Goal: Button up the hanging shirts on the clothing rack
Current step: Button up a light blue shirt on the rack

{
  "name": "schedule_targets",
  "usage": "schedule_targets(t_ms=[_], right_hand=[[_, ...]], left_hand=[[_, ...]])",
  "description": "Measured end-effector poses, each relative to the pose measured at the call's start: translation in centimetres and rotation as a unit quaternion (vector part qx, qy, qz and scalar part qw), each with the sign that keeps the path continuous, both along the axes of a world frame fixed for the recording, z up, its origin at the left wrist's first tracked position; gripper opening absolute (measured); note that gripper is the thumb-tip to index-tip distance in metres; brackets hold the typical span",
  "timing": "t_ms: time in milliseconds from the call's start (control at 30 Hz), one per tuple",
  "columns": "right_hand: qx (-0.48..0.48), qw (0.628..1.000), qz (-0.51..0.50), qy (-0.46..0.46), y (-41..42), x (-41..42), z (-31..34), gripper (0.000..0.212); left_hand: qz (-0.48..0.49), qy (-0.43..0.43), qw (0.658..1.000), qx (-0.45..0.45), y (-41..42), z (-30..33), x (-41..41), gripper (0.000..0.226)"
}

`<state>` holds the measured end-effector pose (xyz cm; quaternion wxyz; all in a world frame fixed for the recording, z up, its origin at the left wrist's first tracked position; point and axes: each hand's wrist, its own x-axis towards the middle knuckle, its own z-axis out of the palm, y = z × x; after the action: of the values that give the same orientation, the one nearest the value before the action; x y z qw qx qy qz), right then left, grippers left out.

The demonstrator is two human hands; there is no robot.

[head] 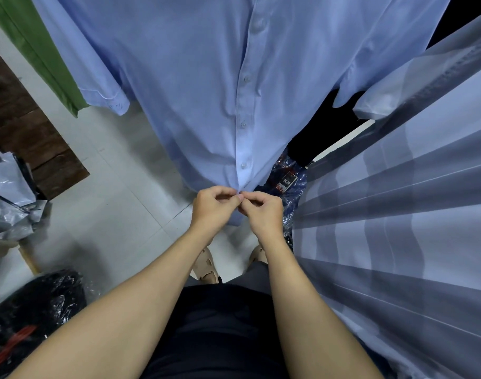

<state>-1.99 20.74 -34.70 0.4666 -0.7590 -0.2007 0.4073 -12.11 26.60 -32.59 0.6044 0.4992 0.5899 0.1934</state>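
Bare forearms reach away from the near edge, over dark shorts, and meet at the bottom of a light blue shirt (pixel 206 86) that hangs straight ahead. Left hand (pixel 213 207) and right hand (pixel 262 213) sit side by side, touching at the fingertips, both curled and pinching the shirt's lowest hem right at the button placket. Above the hands, four small buttons (pixel 244 165) run up the placket, and that part of the front lies closed. To the right hangs a blue-and-grey striped garment (pixel 398 214), close beside the right forearm. Far left, a green garment (pixel 42 50) hangs next to the blue shirt's sleeve. Below is a pale tiled floor (pixel 110 201), with plastic-wrapped bundles (pixel 12 192) on the left and a dark bag (pixel 36 305) near left.
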Motion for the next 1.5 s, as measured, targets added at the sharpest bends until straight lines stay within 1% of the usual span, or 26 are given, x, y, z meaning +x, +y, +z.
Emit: schedule_targets(t_ms=[67,133,267,400,500,533,567,633,667,700,733,767,833,867,933,1000,1033,1100,1167,1233,1333,1433,1500], right_hand=[[0.001,1.000,-0.012,0.014,0.0,0.2,0.1,0.020],[0.007,1.000,-0.006,0.018,0.1,0.3,0.2,0.018],[0.020,0.999,0.004,0.025,0.2,0.2,0.6,0.020],[0.019,0.999,0.015,0.026,0.1,0.5,0.8,0.029],[0.003,0.999,0.033,0.030,0.1,0.9,1.1,0.027],[0.005,0.998,0.023,0.059,0.1,1.2,1.3,0.025],[0.013,0.993,0.000,0.121,0.1,1.4,1.6,0.022],[0.034,0.956,-0.053,0.285,0.0,1.8,2.0,0.019],[0.041,0.937,-0.074,0.339,0.0,1.8,2.0,0.018],[0.042,0.928,-0.084,0.361,0.0,1.7,1.8,0.017],[0.038,0.930,-0.086,0.355,-0.1,1.3,1.5,0.018],[0.028,0.945,-0.072,0.317,-0.1,0.9,1.1,0.019],[0.008,0.977,-0.023,0.212,-0.1,0.0,0.6,0.026],[0.000,0.987,-0.003,0.163,0.0,-0.4,0.2,0.030],[-0.014,0.997,0.024,0.073,0.5,-0.7,-0.2,0.032],[-0.021,0.999,0.038,0.018,0.9,-0.6,-0.6,0.027],[-0.026,0.999,0.044,0.014,1.1,-0.6,-0.8,0.027],[-0.030,0.998,0.053,0.035,1.1,-0.3,-1.3,0.027],[-0.032,0.997,0.053,0.053,0.7,0.0,-1.7,0.028],[-0.036,0.995,0.044,0.081,-0.1,0.3,-2.2,0.029],[-0.048,0.993,0.036,0.104,-1.5,0.5,-2.6,0.030],[-0.048,0.990,0.005,0.131,-3.1,0.6,-3.2,0.029],[-0.055,0.985,-0.022,0.161,-3.8,0.5,-3.7,0.026]], left_hand=[[0.000,-0.002,1.000,-0.007,0.0,0.0,0.0,0.014],[0.012,0.000,1.000,-0.011,0.2,-0.1,0.1,0.012],[0.022,0.020,1.000,-0.004,0.6,-0.1,0.2,0.011],[-0.019,0.051,0.998,0.025,0.8,-0.1,0.1,0.014],[-0.065,0.085,0.993,0.054,1.2,0.2,-0.1,0.014],[-0.061,0.070,0.995,0.041,1.4,0.4,-0.1,0.016],[-0.045,0.028,0.999,0.007,1.6,0.7,-0.3,0.017],[-0.004,-0.072,0.995,-0.075,1.8,1.3,-0.6,0.015],[0.009,-0.099,0.990,-0.097,1.8,1.4,-0.7,0.013],[0.017,-0.105,0.989,-0.105,1.8,1.3,-0.7,0.011],[0.021,-0.097,0.990,-0.101,1.7,1.2,-0.7,0.011],[0.019,-0.079,0.993,-0.089,1.6,1.0,-0.7,0.011],[0.019,-0.058,0.995,-0.078,1.4,0.8,-0.7,0.013],[0.021,-0.059,0.995,-0.082,1.3,0.7,-0.6,0.013],[0.028,-0.076,0.992,-0.097,1.1,0.7,-0.5,0.011],[0.041,-0.096,0.988,-0.111,0.7,0.5,-0.5,0.006],[0.050,-0.095,0.988,-0.112,0.4,0.4,-0.7,0.005],[0.067,-0.063,0.990,-0.104,-0.2,-0.6,-1.2,0.009],[0.073,-0.022,0.992,-0.097,-1.1,-2.1,-1.9,0.022],[0.074,0.008,0.993,-0.095,-2.3,-3.2,-2.4,0.028],[0.080,0.029,0.990,-0.109,-4.1,-4.2,-2.3,0.028],[0.077,0.010,0.986,-0.151,-6.2,-4.8,-1.5,0.023],[0.089,0.021,0.986,-0.138,-7.4,-5.3,-1.0,0.019]])
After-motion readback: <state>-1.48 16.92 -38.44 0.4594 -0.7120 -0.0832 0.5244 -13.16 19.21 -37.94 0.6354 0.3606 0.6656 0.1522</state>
